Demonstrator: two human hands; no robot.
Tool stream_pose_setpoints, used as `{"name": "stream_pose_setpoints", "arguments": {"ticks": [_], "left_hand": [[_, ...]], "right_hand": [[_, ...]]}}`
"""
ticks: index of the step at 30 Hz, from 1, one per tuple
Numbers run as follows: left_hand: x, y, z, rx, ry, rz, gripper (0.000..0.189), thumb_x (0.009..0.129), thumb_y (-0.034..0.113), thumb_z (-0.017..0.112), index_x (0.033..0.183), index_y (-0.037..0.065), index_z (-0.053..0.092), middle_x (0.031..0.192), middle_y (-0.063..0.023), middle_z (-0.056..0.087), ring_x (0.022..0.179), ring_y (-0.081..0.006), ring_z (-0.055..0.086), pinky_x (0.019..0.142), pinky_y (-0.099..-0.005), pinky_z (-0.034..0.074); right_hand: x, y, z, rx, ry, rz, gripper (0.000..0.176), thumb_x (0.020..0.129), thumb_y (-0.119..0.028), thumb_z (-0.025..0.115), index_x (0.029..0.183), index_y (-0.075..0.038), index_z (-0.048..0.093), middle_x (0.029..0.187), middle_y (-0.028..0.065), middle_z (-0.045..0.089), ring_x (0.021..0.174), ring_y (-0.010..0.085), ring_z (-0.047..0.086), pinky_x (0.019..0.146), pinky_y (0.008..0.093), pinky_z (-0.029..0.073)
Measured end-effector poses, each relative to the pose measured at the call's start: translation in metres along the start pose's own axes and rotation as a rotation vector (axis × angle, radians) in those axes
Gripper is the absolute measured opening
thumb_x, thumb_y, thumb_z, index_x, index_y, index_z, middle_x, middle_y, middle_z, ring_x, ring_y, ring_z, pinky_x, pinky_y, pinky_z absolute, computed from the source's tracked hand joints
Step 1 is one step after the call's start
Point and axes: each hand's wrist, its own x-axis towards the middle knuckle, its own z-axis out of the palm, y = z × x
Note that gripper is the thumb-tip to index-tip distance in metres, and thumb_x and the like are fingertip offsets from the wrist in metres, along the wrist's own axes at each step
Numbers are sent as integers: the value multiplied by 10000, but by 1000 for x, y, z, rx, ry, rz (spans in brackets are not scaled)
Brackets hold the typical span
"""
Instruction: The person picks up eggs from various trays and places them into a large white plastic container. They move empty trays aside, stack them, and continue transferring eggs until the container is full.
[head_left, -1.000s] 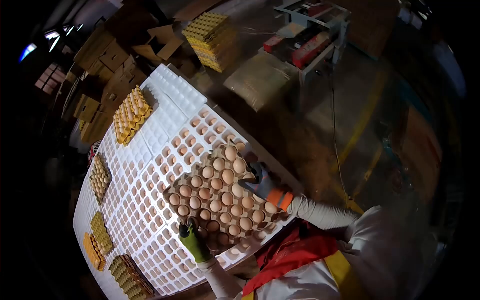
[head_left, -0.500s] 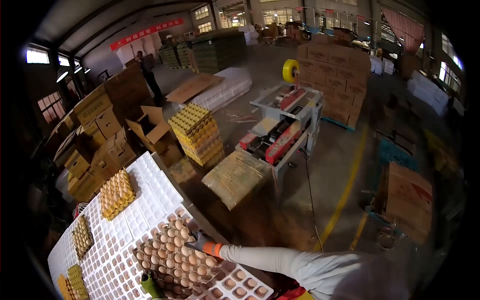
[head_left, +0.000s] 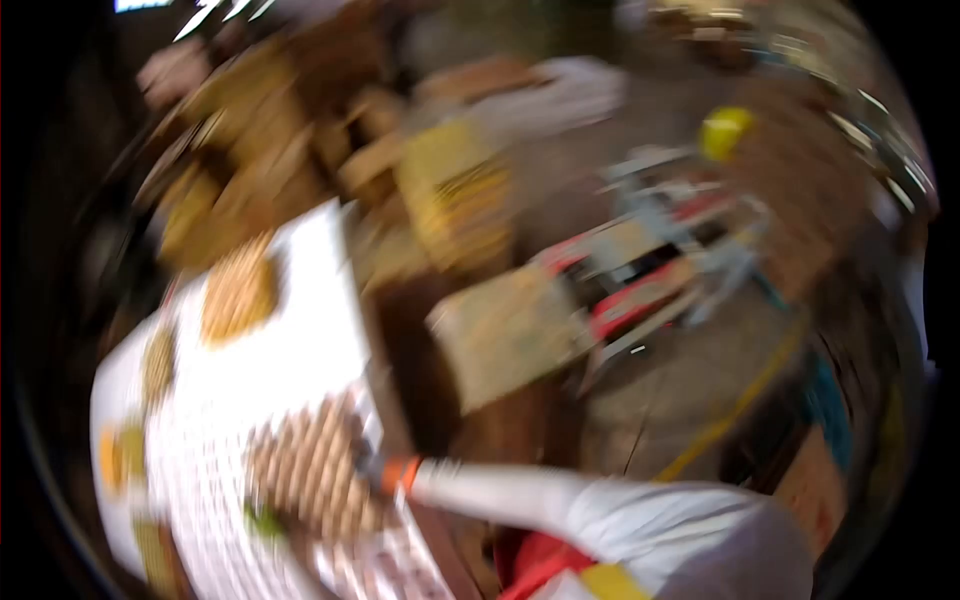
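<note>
Strong motion blur smears this view. A tray of brown eggs (head_left: pixel 312 468) lies on a white moulded surface with rows of hollows (head_left: pixel 205 455). My right hand (head_left: pixel 372 468), in a dark glove with an orange cuff, is at the tray's right edge. On the opposite side, low at the left edge, is my left hand (head_left: pixel 264 520) in a green glove. Both hands' fingers are too smeared to show their grip. Blurred eggs also sit in the hollows below the tray.
Another egg tray (head_left: pixel 240 292) sits farther up the white surface. Beyond its edge stand a stack of yellow trays (head_left: pixel 455 195), a wrapped block (head_left: pixel 510 335) and a red-and-grey machine (head_left: pixel 640 275). Brown cartons (head_left: pixel 255 150) are piled at the back left.
My view has swung left and downward, shifting the machine and stacked trays rightward. Both hands stay at opposite sides of the egg tray. The picture has become blurred.
</note>
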Motion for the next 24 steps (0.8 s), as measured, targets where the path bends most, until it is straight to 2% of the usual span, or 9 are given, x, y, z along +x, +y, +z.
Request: {"name": "stream_pose_setpoints", "arguments": {"ticks": [2, 3, 6, 7, 8, 13, 17, 21, 24], "left_hand": [[-55, 19, -28, 18, 115, -18, 269, 886, 112, 647, 1139, 39, 703, 1046, -100, 709, 983, -253, 640, 914, -354, 498], [-87, 38, -32, 20, 166, 1, 271, 881, 109, 651, 1138, 42, 706, 1046, -101, 711, 988, -257, 642, 919, -357, 499], [-169, 113, -29, 156, 178, -9, 290, 816, 63, 703, 1105, 69, 711, 1056, -85, 697, 952, -303, 632, 878, -395, 492], [-188, 136, -25, 250, 149, -42, 303, 795, 46, 716, 1096, 86, 714, 1063, -87, 694, 954, -317, 628, 873, -407, 489], [-205, 143, -18, 233, 120, -93, 307, 791, 47, 719, 1094, 95, 712, 1063, -92, 690, 955, -321, 624, 863, -412, 487], [-222, 151, 17, 134, 103, -147, 386, 755, 105, 752, 1135, 119, 685, 1100, -95, 669, 990, -340, 615, 829, -442, 486], [-193, 160, 32, 454, -153, -142, 355, 784, 165, 715, 1126, 129, 627, 1114, -80, 617, 903, -336, 599, 757, -447, 484], [-207, 151, 55, 431, -197, -259, 357, 805, 164, 707, 1142, 142, 593, 1085, -92, 595, 904, -323, 619, 699, -448, 488], [-192, 161, 48, 298, -189, -439, 388, 792, 143, 731, 1153, 125, 589, 1095, -107, 595, 937, -339, 631, 699, -449, 491]], "right_hand": [[-11, 18, -37, 265, -46, -22, 160, 982, -112, 552, 1050, -31, 672, 950, 57, 677, 864, 161, 620, 764, 343, 535], [-2, -3, -63, 27, -195, -45, 197, 974, -149, 586, 1104, -41, 687, 928, 28, 689, 821, 138, 627, 707, 323, 547], [-16, -77, -93, 154, -144, 442, 269, 947, -91, 647, 1215, -90, 677, 1017, 12, 704, 860, 122, 676, 671, 276, 581], [-21, -70, -92, 218, -23, 286, 180, 918, -71, 682, 1096, -79, 711, 863, -14, 687, 655, 82, 608, 568, 244, 497], [-19, -68, -106, 90, -104, 429, 211, 892, -99, 711, 1102, -110, 710, 923, 42, 712, 770, 173, 676, 679, 292, 552], [18, -116, -69, -833, -280, -390, 443, 790, -226, 767, 1216, -158, 665, 1303, 143, 582, 1122, 325, 604, 986, 410, 489], [71, -154, -22, -1485, -917, -753, 352, 814, -190, 674, 1166, -192, 668, 1225, 103, 567, 1105, 313, 573, 965, 411, 451], [84, -158, -13, -1324, -1118, -885, 273, 840, -160, 639, 1111, -186, 656, 1139, 57, 568, 1092, 262, 586, 918, 410, 465], [107, -157, -18, -1107, -1132, -681, 396, 759, -127, 720, 1139, -165, 616, 1138, 60, 573, 1079, 294, 598, 886, 405, 504]]}}
